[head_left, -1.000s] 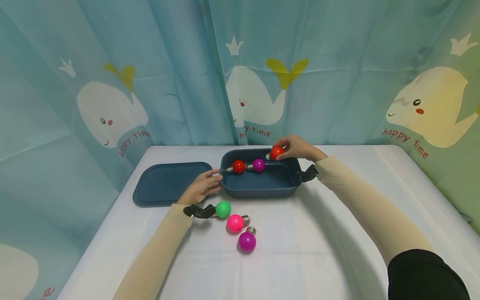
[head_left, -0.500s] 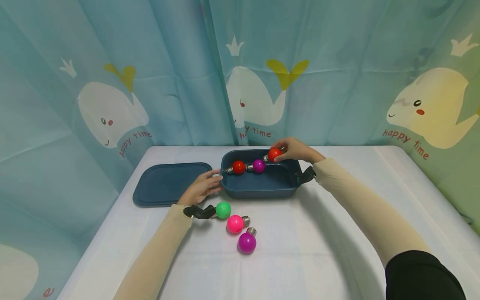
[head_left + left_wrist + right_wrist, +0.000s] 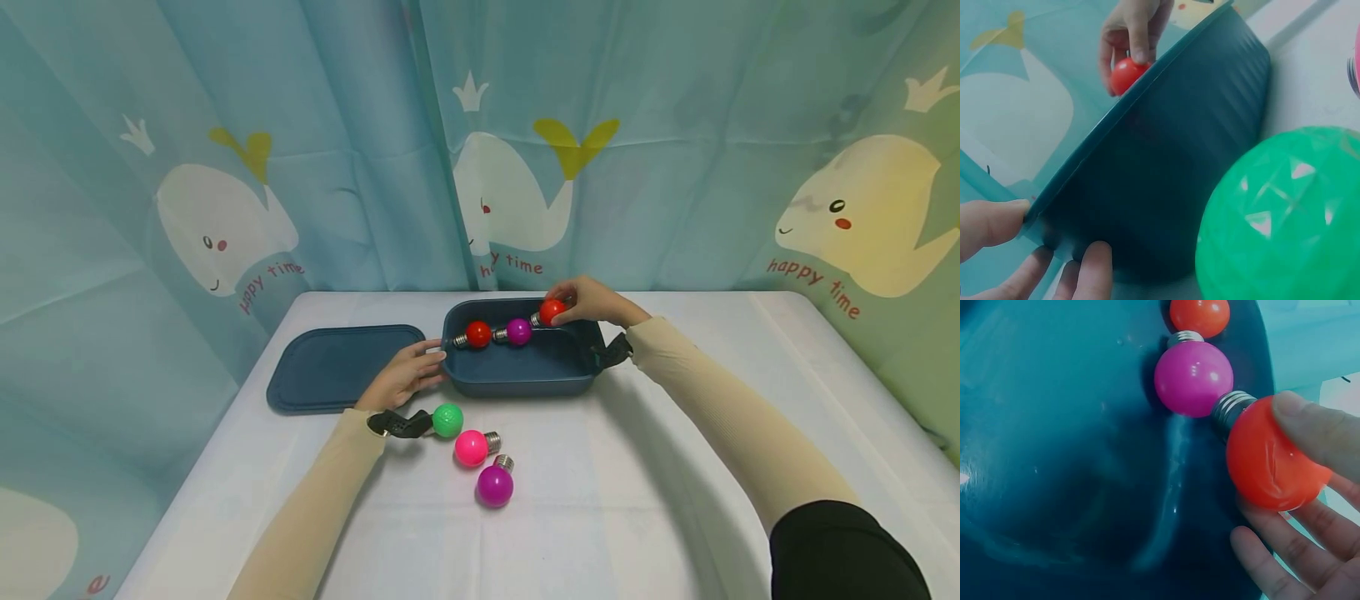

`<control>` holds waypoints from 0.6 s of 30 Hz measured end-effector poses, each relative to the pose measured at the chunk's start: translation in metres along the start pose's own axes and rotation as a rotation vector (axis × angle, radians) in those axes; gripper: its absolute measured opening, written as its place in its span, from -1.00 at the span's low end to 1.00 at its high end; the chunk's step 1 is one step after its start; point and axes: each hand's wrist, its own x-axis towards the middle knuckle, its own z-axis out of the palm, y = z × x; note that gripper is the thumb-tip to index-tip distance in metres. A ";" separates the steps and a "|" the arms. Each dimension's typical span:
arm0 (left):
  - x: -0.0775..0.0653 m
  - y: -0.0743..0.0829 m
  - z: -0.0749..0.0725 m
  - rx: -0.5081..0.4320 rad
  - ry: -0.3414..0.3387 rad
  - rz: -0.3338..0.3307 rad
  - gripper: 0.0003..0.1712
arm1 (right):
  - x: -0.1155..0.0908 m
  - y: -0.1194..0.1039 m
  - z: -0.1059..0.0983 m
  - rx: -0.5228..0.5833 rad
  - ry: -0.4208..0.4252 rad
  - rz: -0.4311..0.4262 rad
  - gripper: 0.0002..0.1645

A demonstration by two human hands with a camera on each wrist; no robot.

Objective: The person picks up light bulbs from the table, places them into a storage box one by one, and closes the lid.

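**Ana:** Head view first: how far along does it look? The dark blue tub (image 3: 519, 367) sits on the white worktop (image 3: 637, 467) with three bulbs at its far side.

**Ben:** About halfway, I'd judge. A red bulb (image 3: 477, 334) and a purple bulb (image 3: 518, 331) lie in a row along the tub's far wall. The right hand (image 3: 592, 301) has its fingers curled round a second red bulb (image 3: 552, 312) at the tub's far right corner, screw cap pointing at the purple one. In the right wrist view that held red bulb (image 3: 1275, 456) is low in the tub, its cap just beside the purple bulb (image 3: 1193, 378). Whether it rests on the floor I cannot tell.

**Ana:** And outside the tub?

**Ben:** Three wait on the worktop in front of it, toward the person: a green bulb (image 3: 447, 420), a pink bulb (image 3: 472, 447) and another purple bulb (image 3: 495, 485), strung out in a diagonal line.

**Ana:** The left hand (image 3: 401, 377)?

**Ben:** At the tub's left end. In the left wrist view its thumb (image 3: 988, 222) lies on the rim and its fingers (image 3: 1091, 272) press flat against the outer wall, steadying it.

**Ana:** The lid?

**Ben:** Off. The blue lid (image 3: 333, 367) lies flat to the left of the tub, just beside it. So closing up is not yet done either.
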 end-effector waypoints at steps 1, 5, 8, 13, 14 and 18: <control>0.000 0.000 0.000 0.000 0.001 0.000 -0.38 | 0.000 0.001 0.000 -0.001 -0.002 0.001 -0.48; 0.001 -0.001 -0.001 -0.008 -0.003 0.001 -0.37 | 0.001 0.003 0.002 0.002 -0.011 -0.003 -0.49; 0.001 -0.001 -0.001 -0.015 -0.008 0.003 -0.37 | 0.002 0.003 0.003 0.012 -0.017 -0.010 -0.49; 0.003 -0.002 -0.002 -0.009 -0.006 -0.001 -0.37 | 0.002 0.006 0.003 0.033 -0.028 -0.010 -0.47; 0.004 -0.002 -0.002 -0.006 -0.003 -0.004 -0.37 | 0.003 0.007 0.004 0.033 -0.029 -0.009 -0.47; 0.005 -0.001 -0.001 0.008 0.008 -0.011 -0.37 | 0.004 0.010 0.004 0.036 -0.036 -0.016 -0.46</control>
